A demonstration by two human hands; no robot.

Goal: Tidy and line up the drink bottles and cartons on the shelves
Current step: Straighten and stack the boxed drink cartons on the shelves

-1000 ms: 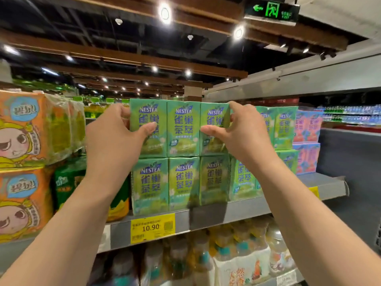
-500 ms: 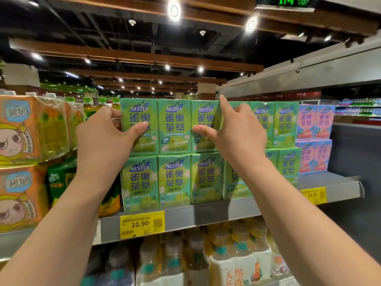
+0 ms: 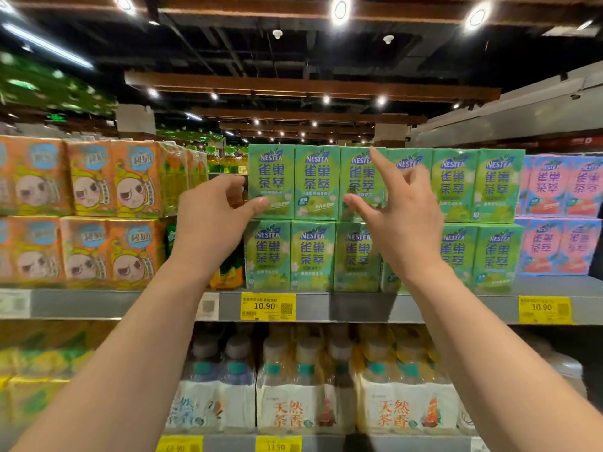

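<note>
Left hand [image 3: 208, 220], fingers loosely spread, thumb touching the left edge of the upper green Nestea carton pack [image 3: 316, 184], grasping nothing. Pack sits atop a matching lower pack [image 3: 310, 256] on the grey shelf [image 3: 359, 306]. Right hand [image 3: 401, 220] open before the pack, forefinger raised, empty.

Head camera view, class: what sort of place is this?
Most likely a supermarket drinks aisle: stacked green Nestea cartons, yellow 10.90 price tags on the grey metal shelf edge, and shrink-wrapped bottled tea packs below.
</note>
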